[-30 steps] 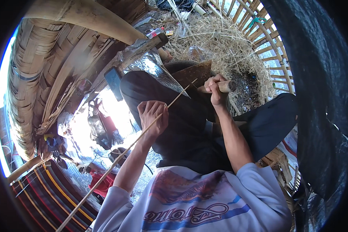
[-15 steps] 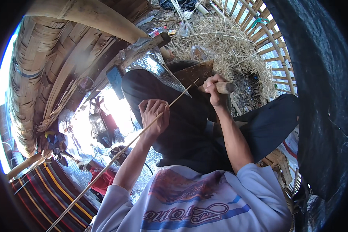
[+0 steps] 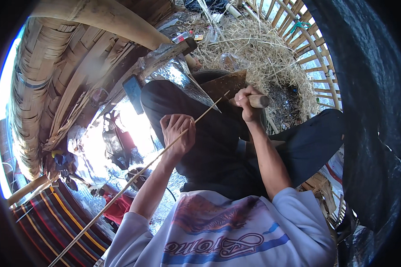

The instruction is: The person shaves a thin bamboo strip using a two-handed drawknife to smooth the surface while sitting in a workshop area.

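My left hand [image 3: 179,133] is closed around a long, thin bamboo strip [image 3: 120,195]. The strip runs from the lower left edge, along my left forearm, up to a tip just left of my other hand. My right hand [image 3: 246,104] makes a fist round the thick wooden handle [image 3: 259,101] of what looks like a knife. Its blade is hard to make out against the dark background. Beyond the strip's tip lies a rusty brown flat piece [image 3: 225,83]; I cannot tell whether it belongs to the knife. Both hands are above my dark trousers [image 3: 209,147].
A shiny sheet [image 3: 182,78] and a dark phone [image 3: 132,93] lie beside my left knee. Straw [image 3: 272,49] covers the ground ahead, with a slatted bamboo wall [image 3: 321,58] to the right. Woven bamboo [image 3: 40,89] and a striped cloth [image 3: 60,227] are at left.
The bamboo strip's near end has shifted slightly to the left. Both hands keep their holds in almost the same places.
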The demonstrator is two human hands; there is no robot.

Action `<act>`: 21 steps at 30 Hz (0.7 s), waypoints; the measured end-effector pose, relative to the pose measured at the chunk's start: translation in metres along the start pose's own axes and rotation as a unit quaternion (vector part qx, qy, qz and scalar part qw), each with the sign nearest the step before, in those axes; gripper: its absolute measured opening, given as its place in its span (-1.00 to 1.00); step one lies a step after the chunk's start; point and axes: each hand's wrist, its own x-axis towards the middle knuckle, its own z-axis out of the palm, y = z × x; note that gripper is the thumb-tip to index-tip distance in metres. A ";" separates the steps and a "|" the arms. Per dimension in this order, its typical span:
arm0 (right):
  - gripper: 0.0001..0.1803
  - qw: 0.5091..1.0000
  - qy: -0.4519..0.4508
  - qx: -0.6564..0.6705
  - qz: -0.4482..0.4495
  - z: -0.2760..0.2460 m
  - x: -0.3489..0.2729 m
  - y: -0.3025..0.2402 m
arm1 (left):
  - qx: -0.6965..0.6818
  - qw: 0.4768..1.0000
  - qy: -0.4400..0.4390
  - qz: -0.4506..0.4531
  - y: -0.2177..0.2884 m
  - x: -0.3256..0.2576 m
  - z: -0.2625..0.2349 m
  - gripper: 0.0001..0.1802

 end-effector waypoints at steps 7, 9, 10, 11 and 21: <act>-0.80 0.999 0.010 -0.051 0.013 0.000 0.006 0.013 | 0.014 1.000 -0.007 -0.008 0.000 0.000 0.001 -0.92; -0.79 1.000 0.002 -0.014 -0.011 -0.001 0.005 0.014 | 0.017 0.999 -0.028 -0.020 0.000 0.005 -0.001 -0.92; -0.79 0.999 0.006 -0.046 0.022 -0.005 0.002 0.012 | 0.016 0.999 -0.023 -0.019 0.000 0.002 -0.002 -0.92; -0.79 0.999 0.004 -0.044 0.021 -0.001 0.002 0.006 | 0.019 0.999 -0.017 -0.022 -0.001 0.000 -0.003 -0.92; -0.77 0.999 -0.032 -0.022 -0.008 0.007 0.002 -0.012 | 0.020 1.000 -0.008 -0.016 0.001 0.000 0.000 -0.91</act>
